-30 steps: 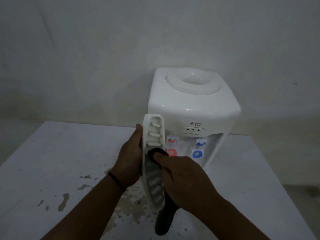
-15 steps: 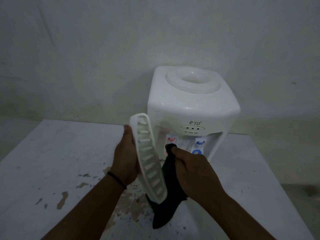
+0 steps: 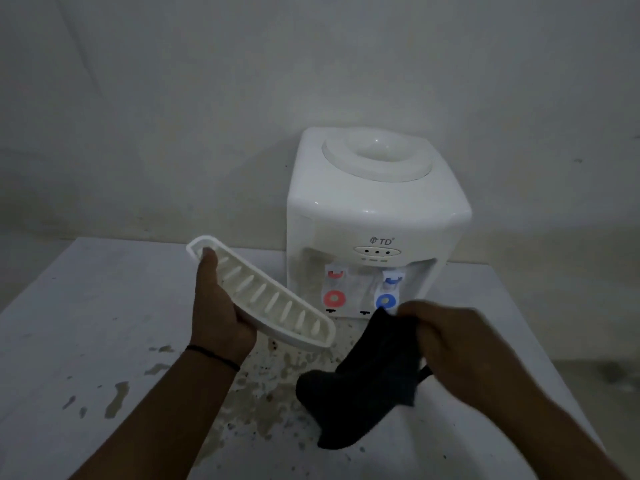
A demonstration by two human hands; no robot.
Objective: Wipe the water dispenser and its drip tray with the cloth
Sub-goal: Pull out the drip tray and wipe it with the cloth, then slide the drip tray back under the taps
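A white table-top water dispenser [image 3: 374,206] stands at the back of the table, with a red tap and a blue tap in its front recess. My left hand [image 3: 218,313] holds the white slotted drip tray [image 3: 270,299] in the air, left of the dispenser, tilted down to the right with its slotted face up. My right hand [image 3: 450,344] grips a dark cloth [image 3: 360,386] in front of the blue tap. The cloth hangs down to the table and is apart from the tray.
The white table [image 3: 104,323] carries wet patches and stains [image 3: 263,389] in front of the dispenser and under my hands. A plain wall [image 3: 207,98] rises right behind the dispenser. The table's right edge lies close to the dispenser.
My right hand has pulled the cloth off the tray and moved right. My left hand has turned the tray from nearly upright to a flatter tilt, slotted face up.
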